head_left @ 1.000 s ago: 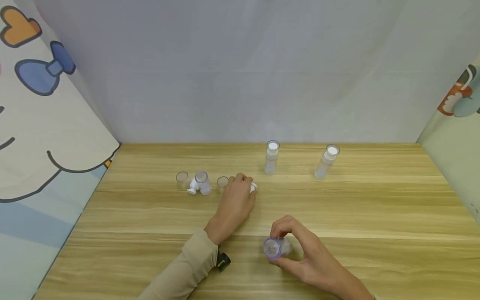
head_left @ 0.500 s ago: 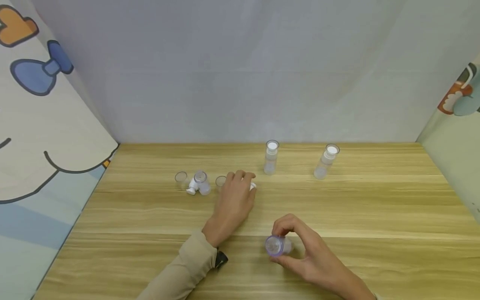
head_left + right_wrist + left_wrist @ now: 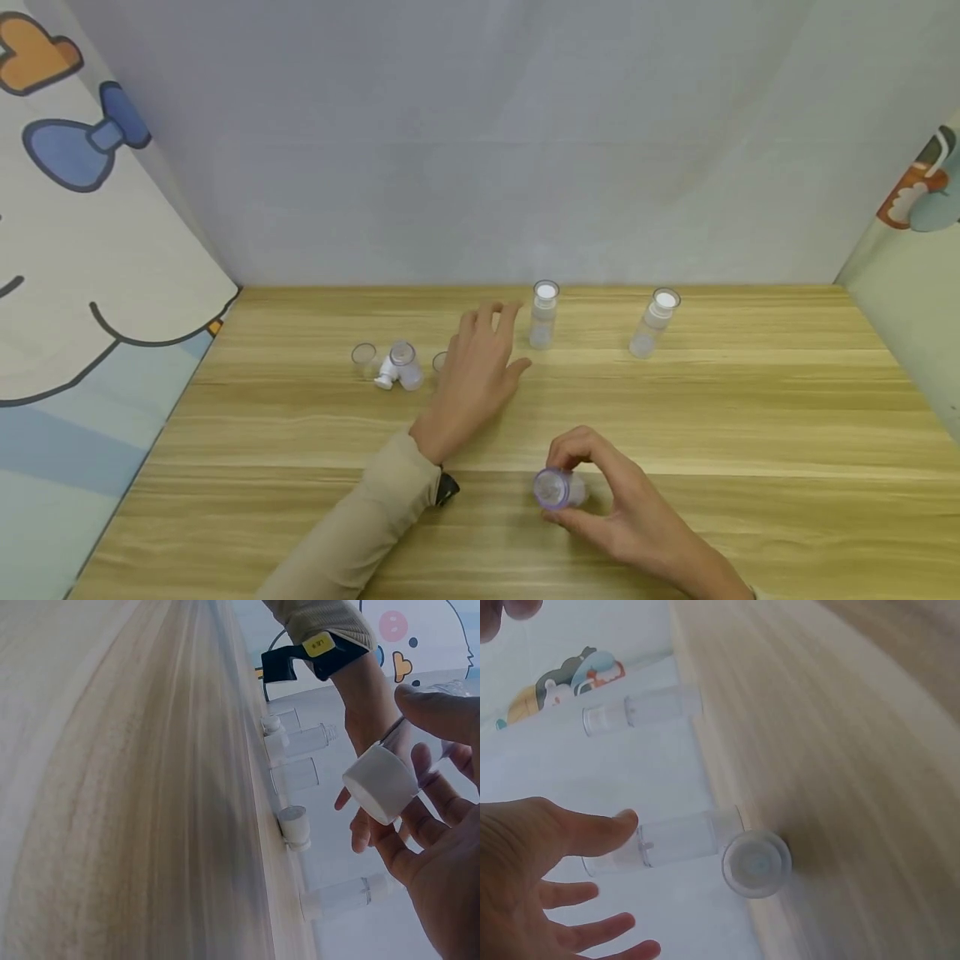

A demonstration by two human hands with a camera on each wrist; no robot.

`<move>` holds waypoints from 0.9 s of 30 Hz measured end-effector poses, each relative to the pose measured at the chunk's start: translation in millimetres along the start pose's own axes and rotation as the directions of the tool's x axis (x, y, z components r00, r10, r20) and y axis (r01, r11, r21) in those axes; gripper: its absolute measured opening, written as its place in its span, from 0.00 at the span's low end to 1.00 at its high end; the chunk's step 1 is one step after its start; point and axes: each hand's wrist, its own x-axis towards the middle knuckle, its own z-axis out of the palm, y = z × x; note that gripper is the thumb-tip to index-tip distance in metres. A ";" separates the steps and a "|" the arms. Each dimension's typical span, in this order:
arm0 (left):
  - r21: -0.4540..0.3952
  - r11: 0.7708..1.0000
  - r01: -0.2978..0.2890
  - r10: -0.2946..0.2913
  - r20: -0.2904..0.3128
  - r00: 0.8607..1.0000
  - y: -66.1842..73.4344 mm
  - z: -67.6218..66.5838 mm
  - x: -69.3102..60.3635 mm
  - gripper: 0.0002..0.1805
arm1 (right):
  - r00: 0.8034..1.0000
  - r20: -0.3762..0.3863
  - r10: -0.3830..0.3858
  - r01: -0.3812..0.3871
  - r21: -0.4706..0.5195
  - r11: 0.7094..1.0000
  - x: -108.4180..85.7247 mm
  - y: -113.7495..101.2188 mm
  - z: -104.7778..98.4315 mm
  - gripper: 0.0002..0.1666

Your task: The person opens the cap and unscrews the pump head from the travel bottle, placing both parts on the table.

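My left hand (image 3: 476, 379) is spread over the table's middle, holding nothing. The left wrist view shows its thumb and fingers apart (image 3: 562, 847), with a round white piece (image 3: 756, 864) on the table beyond the thumb; the head view hides that piece. It stands near the left hand in the right wrist view (image 3: 294, 827). Nearer the front, my right hand (image 3: 637, 517) grips a clear bottle with a purple rim (image 3: 552, 489) between thumb and fingers. Its white base (image 3: 381, 784) faces the right wrist camera.
Two capped clear bottles stand at the back, one upright (image 3: 543, 317), the other (image 3: 652, 325) farther right. Left of my left hand are a clear cover (image 3: 364, 358), a white pump piece (image 3: 386, 372), a clear bottle (image 3: 407, 367) and another, partly hidden cover (image 3: 440, 362).
My left hand has moved slightly forward and right, its fingers spreading, off the white piece near its fingertips. My right hand still grips the bottle, having shifted very little.
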 end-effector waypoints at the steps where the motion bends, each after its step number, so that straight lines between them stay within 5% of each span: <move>1: -0.010 1.000 -0.008 0.008 0.000 1.000 -0.4 0.5 3.2 0.41 | 1.000 -0.001 0.000 0.000 0.000 1.000 -0.2 0.5 -0.1 0.29; 10: -0.247 0.969 -0.019 0.027 0.031 0.999 -2.3 7.7 33.2 0.51 | 0.997 -0.004 0.071 -0.071 0.014 0.997 -2.6 10.5 -3.4 0.28; 14: -0.271 0.962 -0.033 0.051 0.060 0.997 -0.6 12.6 44.0 0.51 | 0.996 -0.002 0.094 -0.094 0.021 0.995 -3.9 13.1 -4.2 0.28; 27: -0.369 0.928 -0.045 0.061 0.033 0.998 1.8 23.7 57.8 0.28 | 0.996 -0.006 0.094 -0.094 0.012 0.995 -4.3 17.4 -3.7 0.28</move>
